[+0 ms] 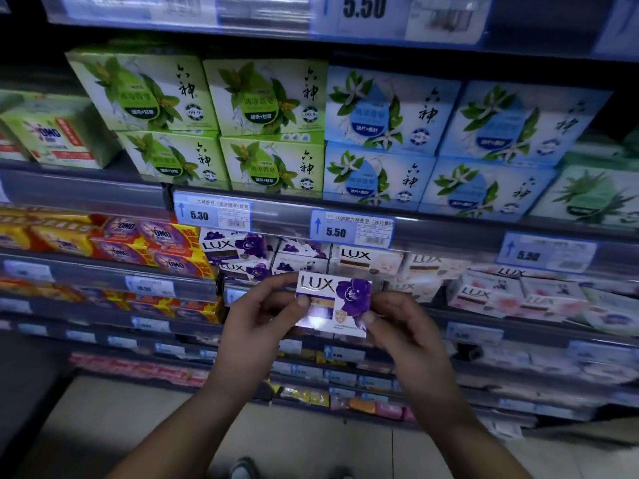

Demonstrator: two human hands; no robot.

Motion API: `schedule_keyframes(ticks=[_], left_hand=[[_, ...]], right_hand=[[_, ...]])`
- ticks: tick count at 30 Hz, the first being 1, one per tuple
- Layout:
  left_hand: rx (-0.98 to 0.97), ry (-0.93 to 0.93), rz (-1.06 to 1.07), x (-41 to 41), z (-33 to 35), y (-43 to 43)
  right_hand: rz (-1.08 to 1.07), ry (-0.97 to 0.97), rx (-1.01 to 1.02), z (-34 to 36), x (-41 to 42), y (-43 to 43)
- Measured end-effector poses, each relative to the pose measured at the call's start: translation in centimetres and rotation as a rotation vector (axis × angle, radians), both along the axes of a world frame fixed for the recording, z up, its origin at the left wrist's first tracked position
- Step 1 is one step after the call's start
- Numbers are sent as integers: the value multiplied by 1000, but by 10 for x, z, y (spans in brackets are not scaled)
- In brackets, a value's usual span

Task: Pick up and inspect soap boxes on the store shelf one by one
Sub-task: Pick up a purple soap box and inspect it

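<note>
A white cardboard Lux soap box with a purple flower (333,300) was off the grey store shelf (449,233), pinched at its ends by the left hand (262,319) and the right hand (401,330), face up for inspection. Judging by the stocked rows of Lux boxes (366,262) behind it, most of the task was not yet done.

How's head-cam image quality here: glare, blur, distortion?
Head view: glare whitens the lower left of the LUX box, pinched between left hand and right hand, though its logo is legible; the frame's edges are dim and soft, e.g. the right price tag; the wide-angle lens bows the shelf rail.
</note>
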State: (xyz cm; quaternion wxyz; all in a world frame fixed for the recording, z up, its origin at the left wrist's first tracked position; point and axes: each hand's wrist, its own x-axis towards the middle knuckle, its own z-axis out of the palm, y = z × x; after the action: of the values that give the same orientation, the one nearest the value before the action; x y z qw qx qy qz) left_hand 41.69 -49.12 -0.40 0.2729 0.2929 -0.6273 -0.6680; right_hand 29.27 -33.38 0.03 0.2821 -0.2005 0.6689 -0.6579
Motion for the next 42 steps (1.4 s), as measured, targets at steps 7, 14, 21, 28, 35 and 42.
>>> schedule_keyframes(ticks=[7, 14, 21, 28, 35, 42], left_hand=[[-214, -43, -108, 0, -1, 26], [378, 46, -104, -10, -2, 44], [297, 32, -26, -18, -4, 59], [121, 24, -239, -12, -7, 61], [213, -3, -184, -13, -2, 61], [-204, -11, -265, 3, 5, 49]], right_hand=[[187, -431, 60, 8, -26, 17], [164, -271, -47, 3, -42, 39], [224, -299, -22, 1, -46, 55], [235, -375, -47, 2, -50, 67], [233, -30, -12, 2, -48, 72], [283, -377, 27, 3, -47, 61]])
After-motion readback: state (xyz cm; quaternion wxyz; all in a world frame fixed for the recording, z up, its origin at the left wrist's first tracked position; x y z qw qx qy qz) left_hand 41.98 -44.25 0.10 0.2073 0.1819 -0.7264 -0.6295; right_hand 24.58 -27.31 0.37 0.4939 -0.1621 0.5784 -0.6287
